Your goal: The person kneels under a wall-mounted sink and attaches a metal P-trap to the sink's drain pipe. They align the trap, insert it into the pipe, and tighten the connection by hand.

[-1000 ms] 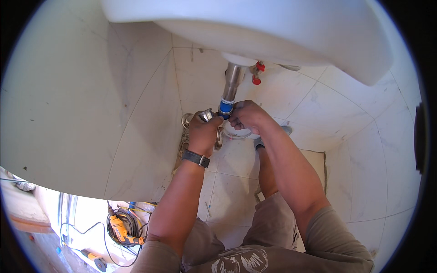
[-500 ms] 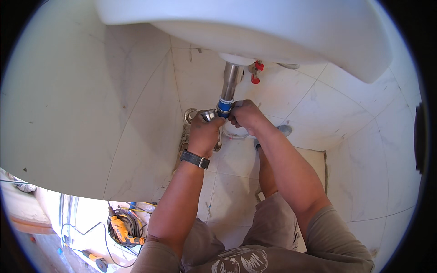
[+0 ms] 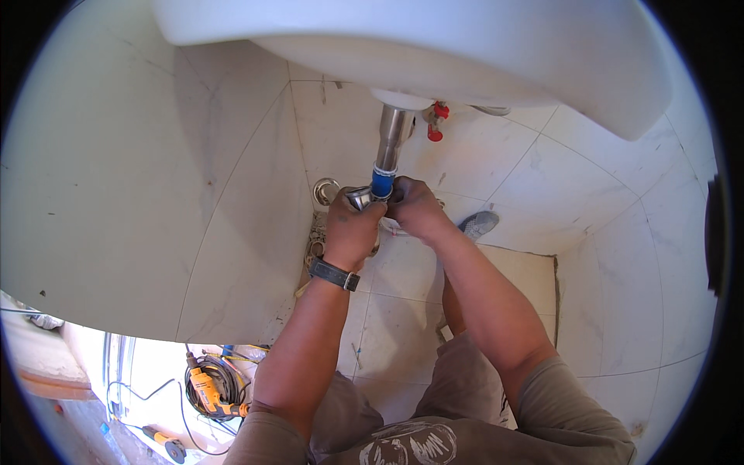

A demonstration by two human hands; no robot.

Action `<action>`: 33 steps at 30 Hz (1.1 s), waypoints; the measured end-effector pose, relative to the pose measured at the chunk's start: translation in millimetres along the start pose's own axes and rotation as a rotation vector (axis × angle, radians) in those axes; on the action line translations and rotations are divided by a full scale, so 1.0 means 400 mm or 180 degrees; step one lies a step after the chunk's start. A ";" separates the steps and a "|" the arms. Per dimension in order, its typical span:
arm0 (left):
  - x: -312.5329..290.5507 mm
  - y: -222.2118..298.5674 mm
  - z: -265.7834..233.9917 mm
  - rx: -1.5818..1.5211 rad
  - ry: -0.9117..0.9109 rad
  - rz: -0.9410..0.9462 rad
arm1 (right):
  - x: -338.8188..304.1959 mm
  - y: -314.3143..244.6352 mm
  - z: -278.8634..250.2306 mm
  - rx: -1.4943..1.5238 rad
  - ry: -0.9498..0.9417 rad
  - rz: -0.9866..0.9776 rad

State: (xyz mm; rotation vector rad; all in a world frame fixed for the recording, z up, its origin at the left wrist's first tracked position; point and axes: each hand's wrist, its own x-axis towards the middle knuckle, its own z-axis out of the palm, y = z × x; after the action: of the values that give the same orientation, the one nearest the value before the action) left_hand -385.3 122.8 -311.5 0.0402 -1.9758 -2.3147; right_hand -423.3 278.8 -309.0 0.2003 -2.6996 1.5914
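A round, blue-ended metal pipe (image 3: 394,133) leaves the white basin (image 3: 418,54). Just left, the left hand (image 3: 353,231)'s grip holds shiny tubing (image 3: 359,198); the right hand (image 3: 419,208) meets the pipe, grip too hidden to tell.

At the frame's centre, the left hand (image 3: 353,230) grips a chrome fitting (image 3: 359,198); the right hand (image 3: 418,209) curls beside the blue-banded end of a metal pipe (image 3: 392,139) below the white basin (image 3: 434,46) across the top. Lower left, a yellow drill (image 3: 204,389) lies by coiled cable (image 3: 225,377).
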 end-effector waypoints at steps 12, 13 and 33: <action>0.006 0.028 -0.011 -0.0452 -0.0091 -0.0170 | 0.011 -0.050 -0.023 -0.0431 -0.0058 0.0188; 0.006 0.030 -0.010 -0.0629 -0.0041 -0.0166 | 0.011 -0.057 -0.025 -0.0419 -0.0007 0.0165; -0.052 -0.137 -0.107 0.1790 -0.1042 -0.0328 | -0.163 0.215 0.063 0.1739 -0.1132 0.2052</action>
State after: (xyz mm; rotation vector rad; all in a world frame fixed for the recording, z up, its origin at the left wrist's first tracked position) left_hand -364.0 91.0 -373.3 -0.2123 -2.7891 -1.8284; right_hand -366.4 305.1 -400.7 -0.4938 -2.6349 2.6877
